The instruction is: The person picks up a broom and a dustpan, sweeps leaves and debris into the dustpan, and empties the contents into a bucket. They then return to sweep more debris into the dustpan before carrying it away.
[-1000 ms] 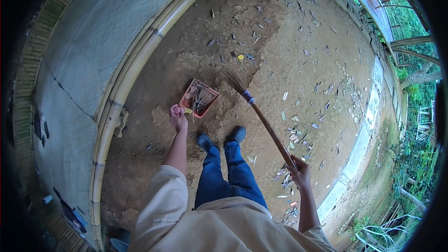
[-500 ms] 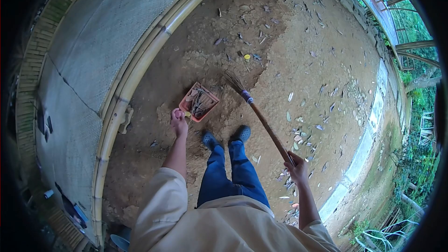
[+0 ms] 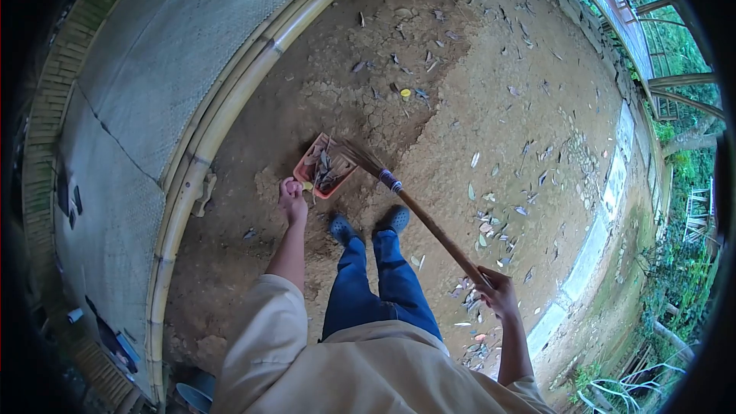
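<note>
My left hand [image 3: 292,198] is closed round the handle of an orange-red dustpan [image 3: 324,193] low over the dirt ground. Dry brown leaves [image 3: 328,166] and twigs lie heaped inside the pan. In my right hand [image 3: 498,291] is a broom [image 3: 431,222], gripped near the top of its long wooden handle. Purple binding wraps the base of its bristles [image 3: 359,155], and their tips overlap the pan's right edge in this view. My feet, in dark clogs [image 3: 393,218], stand just behind the pan.
A bamboo-edged platform [image 3: 207,138] with a woven mat runs along the left. Fallen leaves [image 3: 491,230] are scattered over the ground to the right. A yellow round thing [image 3: 405,93] lies ahead. Pale stone edging [image 3: 583,268] borders the right side.
The broom's bristles have swung left and down, from beside the dustpan to its right edge. My right hand has shifted slightly down and right; my left hand stays nearly still.
</note>
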The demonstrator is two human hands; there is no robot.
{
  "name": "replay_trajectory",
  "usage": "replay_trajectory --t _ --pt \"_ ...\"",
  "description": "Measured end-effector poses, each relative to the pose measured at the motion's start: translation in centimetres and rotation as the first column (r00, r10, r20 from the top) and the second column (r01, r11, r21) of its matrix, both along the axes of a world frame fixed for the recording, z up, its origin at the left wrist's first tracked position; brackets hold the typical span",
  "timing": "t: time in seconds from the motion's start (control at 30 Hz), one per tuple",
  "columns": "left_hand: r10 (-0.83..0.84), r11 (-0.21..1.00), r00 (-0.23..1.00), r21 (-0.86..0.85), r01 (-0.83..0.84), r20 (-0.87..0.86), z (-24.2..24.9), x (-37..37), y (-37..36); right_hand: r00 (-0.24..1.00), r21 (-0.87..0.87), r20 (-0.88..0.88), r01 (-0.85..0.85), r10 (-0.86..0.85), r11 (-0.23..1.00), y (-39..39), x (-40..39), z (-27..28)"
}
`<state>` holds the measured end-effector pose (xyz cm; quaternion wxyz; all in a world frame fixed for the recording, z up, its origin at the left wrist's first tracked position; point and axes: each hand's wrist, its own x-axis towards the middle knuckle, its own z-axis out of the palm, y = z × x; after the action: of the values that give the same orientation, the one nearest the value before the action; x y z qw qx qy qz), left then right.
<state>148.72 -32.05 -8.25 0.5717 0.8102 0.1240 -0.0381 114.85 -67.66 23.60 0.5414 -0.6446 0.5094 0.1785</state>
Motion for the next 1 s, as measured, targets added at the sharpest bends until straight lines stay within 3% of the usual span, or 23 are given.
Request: replay_trajectory --t 0.03,0.13,0.33,0.47,0.63,0.7,0.73,0.83,0.93,1.0 --pt "0.026 0.994 1.0 -0.109 -0.026 0.005 -0.4 -0.1 0.0 0.998 -0.002 0.035 0.046 -0.046 0.999 0.0 -0.1 0.5" --pt "-0.004 0.994 0.997 -0.107 -0.004 -0.071 -0.7 -0.2 0.1 0.996 -0.043 0.067 0.063 -0.06 0.997 0.0 -0.1 0.5" --pt "-0.056 0.991 0.998 0.123 0.058 -0.021 1.6 0.2 -0.4 0.999 -0.178 0.007 -0.041 0.042 0.983 0.5 0.9 -2.2" --pt "-0.065 0.991 0.998 0.115 0.065 -0.006 1.7 0.1 0.0 0.996 -0.217 -0.032 -0.085 0.08 0.973 0.6 1.8 -3.7" --pt "-0.053 0.992 0.996 0.111 0.061 -0.076 0.7 -0.2 0.3 0.957 -0.394 -0.021 -0.273 0.288 0.878 1.7 4.5 -5.8" --pt "-0.003 1.0 1.0 -0.02 0.002 -0.024 -1.1 -0.2 0.1 0.937 -0.419 -0.062 -0.337 0.344 0.843 2.1 5.6 -7.3" --pt "0.028 0.996 1.0 -0.084 -0.028 -0.001 -1.4 -0.3 0.1 0.936 -0.399 -0.065 -0.343 0.346 0.851 2.0 5.4 -8.6" --pt "-0.027 0.979 0.999 0.199 0.032 -0.028 -1.0 -0.3 0.2 0.931 -0.31 -0.061 -0.36 0.359 0.88 2.0 6.0 -10.2" --pt "0.013 1.0 1.0 -0.014 -0.013 -0.009 -1.0 -0.4 -0.1 0.935 -0.202 -0.061 -0.354 0.349 0.913 1.0 5.6 -6.8" --pt "0.01 1.0 1.0 0.015 -0.01 -0.008 -1.2 -0.2 0.3 0.94 -0.164 -0.078 -0.341 0.332 0.926 0.7 4.6 -2.8"
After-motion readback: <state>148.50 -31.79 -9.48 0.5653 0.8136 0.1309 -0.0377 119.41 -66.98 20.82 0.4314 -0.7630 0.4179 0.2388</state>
